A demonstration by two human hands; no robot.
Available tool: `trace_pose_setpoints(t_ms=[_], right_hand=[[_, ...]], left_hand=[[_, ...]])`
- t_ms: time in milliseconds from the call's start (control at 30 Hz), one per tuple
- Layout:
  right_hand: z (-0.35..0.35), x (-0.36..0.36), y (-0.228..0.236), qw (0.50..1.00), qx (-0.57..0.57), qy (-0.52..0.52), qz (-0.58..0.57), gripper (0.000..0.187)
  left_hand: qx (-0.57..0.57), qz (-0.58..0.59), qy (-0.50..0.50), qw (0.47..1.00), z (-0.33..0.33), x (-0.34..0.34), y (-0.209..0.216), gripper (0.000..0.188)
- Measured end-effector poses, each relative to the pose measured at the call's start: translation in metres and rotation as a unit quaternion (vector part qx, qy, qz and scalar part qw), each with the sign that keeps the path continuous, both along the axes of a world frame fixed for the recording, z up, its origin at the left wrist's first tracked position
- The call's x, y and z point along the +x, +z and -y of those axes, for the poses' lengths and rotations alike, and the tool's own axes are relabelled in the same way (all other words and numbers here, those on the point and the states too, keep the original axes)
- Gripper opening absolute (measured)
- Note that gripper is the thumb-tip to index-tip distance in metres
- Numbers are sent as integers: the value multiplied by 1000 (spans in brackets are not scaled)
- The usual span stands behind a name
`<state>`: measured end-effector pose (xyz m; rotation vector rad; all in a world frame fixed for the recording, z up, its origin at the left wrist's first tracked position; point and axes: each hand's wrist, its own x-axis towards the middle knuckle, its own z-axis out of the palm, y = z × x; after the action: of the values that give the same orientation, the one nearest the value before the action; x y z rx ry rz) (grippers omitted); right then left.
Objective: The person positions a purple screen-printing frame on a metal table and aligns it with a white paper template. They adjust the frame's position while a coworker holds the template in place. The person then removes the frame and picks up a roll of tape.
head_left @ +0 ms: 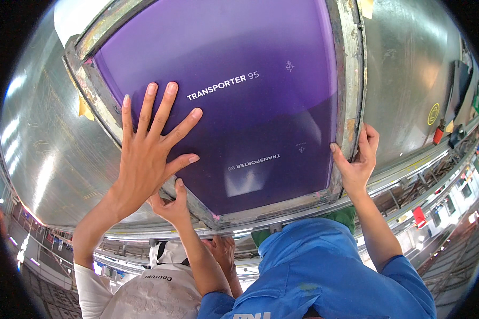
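Observation:
A large screen printing frame [350, 80] with worn, paint-stained bars lies before me, its purple mesh [223, 42] bearing white lettering and a registration mark. At its lower left edge my left hand [173, 207] grips the bar, thumb on top. My right hand [358, 165] is closed round the right bar near the lower corner, with the thumb on the inner side and the fingers on the outer. Beside my left hand, a co-worker's hand [143, 146] rests spread over the mesh and the left bar.
A shiny metal table [404, 90] extends on both sides of the frame, with a metal rail along its near edge. At left stands a co-worker in a white shirt [159, 290], another hand [222, 252] hanging low. A small red object [438, 134] lies near the right edge.

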<state>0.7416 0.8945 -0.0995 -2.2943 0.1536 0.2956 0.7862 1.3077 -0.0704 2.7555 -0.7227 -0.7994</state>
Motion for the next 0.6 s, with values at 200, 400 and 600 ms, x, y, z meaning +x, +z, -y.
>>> trace_pose_setpoints(t_ms=[200,400,600], right_hand=[[1,0,-1,1000,-14,6,4,68],[2,0,-1,1000,-23,15,10,68],[1,0,-1,999,-20,19,24,68]], left_hand=[[-1,0,-1,1000,0,1,2,82],[-2,2,-1,1000,1,1,1,82],[-10,3,3,1000,4,2,6,81]])
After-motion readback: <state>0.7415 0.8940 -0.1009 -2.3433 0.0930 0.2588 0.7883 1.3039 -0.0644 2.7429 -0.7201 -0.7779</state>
